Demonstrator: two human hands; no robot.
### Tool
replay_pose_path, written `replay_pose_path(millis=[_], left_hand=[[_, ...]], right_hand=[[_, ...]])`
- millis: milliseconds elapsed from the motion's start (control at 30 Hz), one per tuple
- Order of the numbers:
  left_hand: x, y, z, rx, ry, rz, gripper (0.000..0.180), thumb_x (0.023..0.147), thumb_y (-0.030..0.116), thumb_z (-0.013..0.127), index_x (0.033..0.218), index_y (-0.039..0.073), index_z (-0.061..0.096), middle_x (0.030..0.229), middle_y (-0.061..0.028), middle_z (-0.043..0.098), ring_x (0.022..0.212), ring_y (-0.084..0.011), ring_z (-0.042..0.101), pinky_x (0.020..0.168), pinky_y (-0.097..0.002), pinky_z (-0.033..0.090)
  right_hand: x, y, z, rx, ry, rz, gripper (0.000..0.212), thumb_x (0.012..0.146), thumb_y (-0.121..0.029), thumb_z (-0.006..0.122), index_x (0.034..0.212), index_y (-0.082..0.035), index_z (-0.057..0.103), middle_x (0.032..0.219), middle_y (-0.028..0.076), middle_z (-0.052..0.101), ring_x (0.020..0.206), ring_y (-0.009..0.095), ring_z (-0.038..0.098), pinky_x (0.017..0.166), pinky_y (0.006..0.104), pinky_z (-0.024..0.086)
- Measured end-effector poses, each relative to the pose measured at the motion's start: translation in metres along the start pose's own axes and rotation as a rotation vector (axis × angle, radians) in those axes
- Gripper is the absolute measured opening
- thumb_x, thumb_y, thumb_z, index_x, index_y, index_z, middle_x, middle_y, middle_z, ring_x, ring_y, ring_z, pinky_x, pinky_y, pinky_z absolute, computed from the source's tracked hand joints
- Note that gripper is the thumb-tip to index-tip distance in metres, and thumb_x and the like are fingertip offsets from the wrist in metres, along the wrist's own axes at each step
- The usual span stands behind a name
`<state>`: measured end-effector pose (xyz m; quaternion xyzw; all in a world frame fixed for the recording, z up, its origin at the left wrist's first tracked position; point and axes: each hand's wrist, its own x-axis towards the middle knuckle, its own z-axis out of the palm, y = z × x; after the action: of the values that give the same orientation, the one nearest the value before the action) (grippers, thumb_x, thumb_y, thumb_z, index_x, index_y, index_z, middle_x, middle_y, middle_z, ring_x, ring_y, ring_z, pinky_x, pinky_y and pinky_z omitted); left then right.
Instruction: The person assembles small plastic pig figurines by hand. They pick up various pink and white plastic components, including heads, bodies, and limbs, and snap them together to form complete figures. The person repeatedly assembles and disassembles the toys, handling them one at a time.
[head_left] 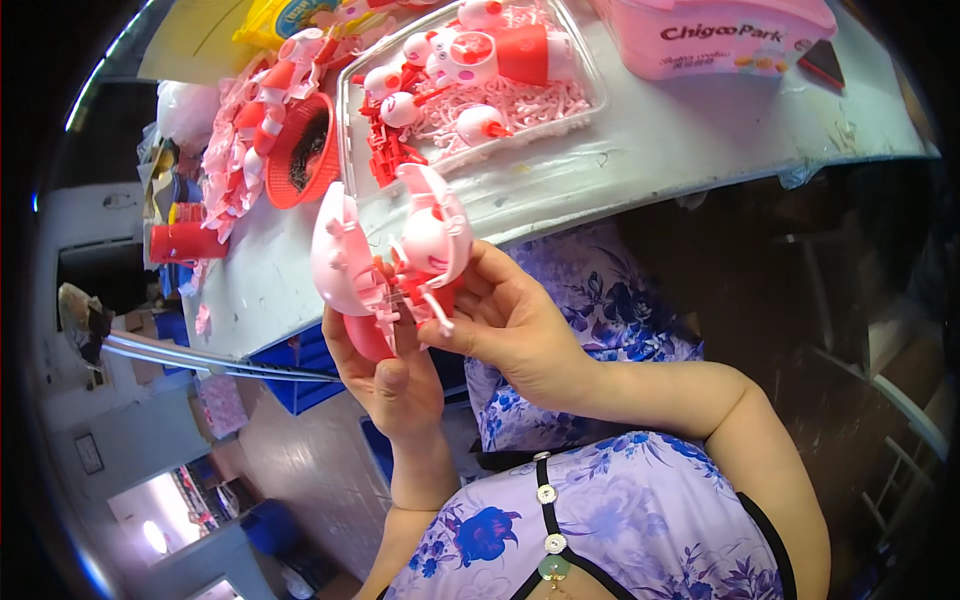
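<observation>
Pink toy [385, 255] half-assembled — 2 shell halves apart, gripped by left hand [395, 385] and right hand [515, 325] fingers; loose parts in tray [590, 75] at worktop [700, 130] far edge.

A pale grey worktable [700, 130] with a scuffed, stained top curves across the upper part of the view, lit brightly from above. Beneath its edge sit blue plastic crates [300, 375]. To the lower left lies a grey concrete floor [310, 460], with a glossy patch reflecting a round lamp [155, 537]. Far left, a white wall panel [90, 215] stands in shadow. On the right, the space under the table is dark, with a pale metal frame [905, 440] faintly visible.
</observation>
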<state>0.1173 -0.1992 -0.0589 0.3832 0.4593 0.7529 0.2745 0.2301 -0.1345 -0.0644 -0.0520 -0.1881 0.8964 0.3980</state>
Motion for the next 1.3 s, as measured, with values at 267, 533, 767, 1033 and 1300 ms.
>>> replay_pose_path(millis=[267,533,767,1033,1300], left_hand=[[0.000,0.004,-0.001,-0.113,0.060,-0.073,0.081,0.073,0.024,0.079,0.138,0.005,0.034,0.135,-0.0191,0.044,0.125,-0.0319,0.045,0.106,-0.0460,0.038],[0.002,0.001,0.008,-0.031,0.059,-0.021,0.080,0.072,0.024,0.080,0.137,0.006,0.036,0.134,-0.0172,0.046,0.123,-0.0302,0.048,0.103,-0.0445,0.041],[0.002,0.002,0.009,0.018,0.064,-0.019,0.080,0.071,0.025,0.080,0.137,0.006,0.037,0.133,-0.0164,0.046,0.121,-0.0292,0.049,0.103,-0.0430,0.042],[0.003,0.002,0.010,-0.010,0.061,-0.025,0.080,0.072,0.026,0.080,0.137,0.007,0.037,0.133,-0.0165,0.047,0.121,-0.0293,0.049,0.103,-0.0429,0.041],[0.002,0.000,0.009,0.000,0.060,-0.022,0.080,0.072,0.025,0.080,0.137,0.008,0.037,0.133,-0.0160,0.047,0.121,-0.0288,0.049,0.103,-0.0421,0.041]], right_hand=[[0.002,0.003,0.003,-0.049,-0.035,-0.052,0.061,0.084,0.001,0.064,0.135,-0.002,0.032,0.131,0.011,0.043,0.124,0.018,0.044,0.106,0.0339,0.035],[0.002,0.002,0.001,-0.054,-0.053,-0.069,0.061,0.084,0.001,0.064,0.135,-0.003,0.031,0.131,0.011,0.044,0.123,0.018,0.046,0.106,0.0344,0.036],[0.003,0.003,0.002,-0.031,-0.028,-0.073,0.060,0.083,-0.001,0.067,0.133,-0.001,0.035,0.127,0.010,0.047,0.118,0.016,0.048,0.103,0.0319,0.039],[0.004,0.003,0.003,-0.021,-0.003,-0.079,0.058,0.082,-0.003,0.069,0.131,0.000,0.037,0.125,0.010,0.048,0.116,0.015,0.049,0.101,0.0303,0.040],[0.004,0.004,0.003,-0.005,-0.003,-0.073,0.058,0.082,-0.002,0.068,0.131,0.000,0.038,0.125,0.009,0.047,0.115,0.015,0.049,0.101,0.0300,0.041]])
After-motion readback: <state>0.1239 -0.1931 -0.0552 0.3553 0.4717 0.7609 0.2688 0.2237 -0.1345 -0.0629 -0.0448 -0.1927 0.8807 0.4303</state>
